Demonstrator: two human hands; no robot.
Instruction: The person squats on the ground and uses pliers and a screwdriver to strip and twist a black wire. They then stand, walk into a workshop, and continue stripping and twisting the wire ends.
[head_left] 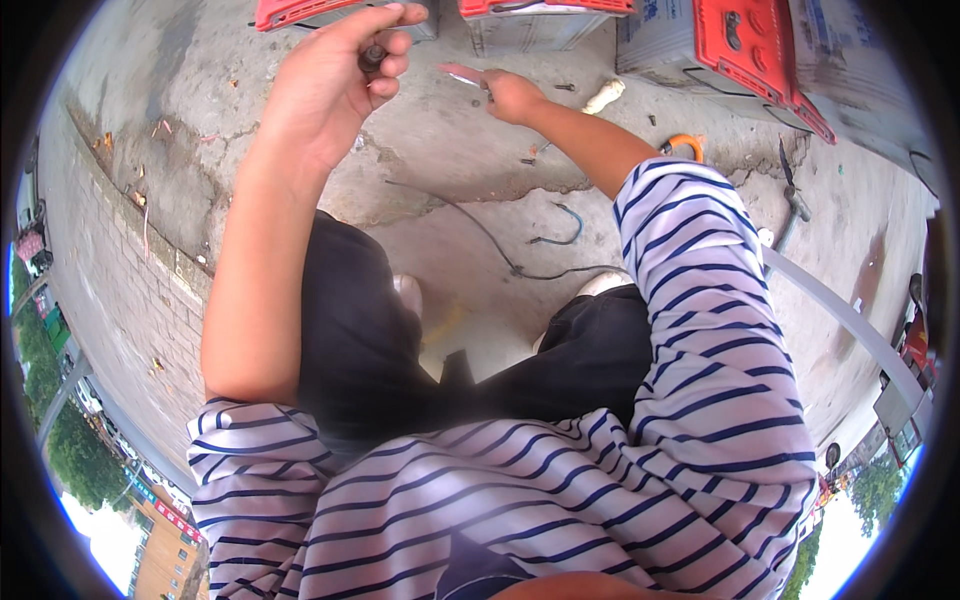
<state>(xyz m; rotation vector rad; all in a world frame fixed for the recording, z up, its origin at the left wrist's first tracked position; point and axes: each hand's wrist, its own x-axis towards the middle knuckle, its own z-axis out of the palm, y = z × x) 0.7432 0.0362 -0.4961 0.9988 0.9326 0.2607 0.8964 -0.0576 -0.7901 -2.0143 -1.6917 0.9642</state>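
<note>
My left hand (335, 85) is raised at the upper left, its fingers curled round a small dark round metal piece (373, 57) that looks like a bolt end. To its right, my right hand (512, 97) reaches low over the concrete, closed on a thin silvery piece (462, 79) whose kind I cannot make out. A finger of that hand stretches left along it. Beyond both hands stand large grey batteries with red tops, one red top (300, 10) behind my left hand and another red top (545, 8) farther right.
Another red-topped battery (740, 60) stands at the upper right. On the ground lie small bolts (565, 87), a whitish glove-like bundle (603, 97), an orange curved handle (685, 145), a hammer-like tool (797, 205), a dark cable (480, 228) and a blue wire (574, 228). Brick paving (130, 290) runs along the left.
</note>
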